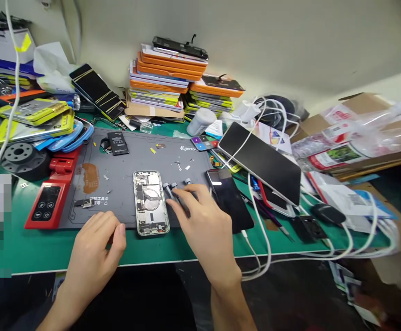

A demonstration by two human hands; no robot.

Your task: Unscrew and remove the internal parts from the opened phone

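Observation:
An opened phone [151, 216] lies on the grey work mat [117, 177], its battery bay bare and a round coil showing. Right of it, several dark screwdrivers [183, 202] with round caps rest side by side. My right hand [205, 225] reaches over them, thumb and forefinger closed about one handle near its cap. My left hand [99, 243] is loosely curled at the mat's front edge, left of the phone; the inside of its grip is hidden. A black phone battery [118, 143] lies farther back. Small metal parts [85, 202] and tiny pieces are scattered on the mat.
A red device with buttons [51, 202] borders the mat on the left. A dark phone [230, 200] on a white cable [252, 248] lies at right, beside a larger tablet [260, 161]. Stacked boxes [169, 69] stand at the back; cartons [355, 124] at far right.

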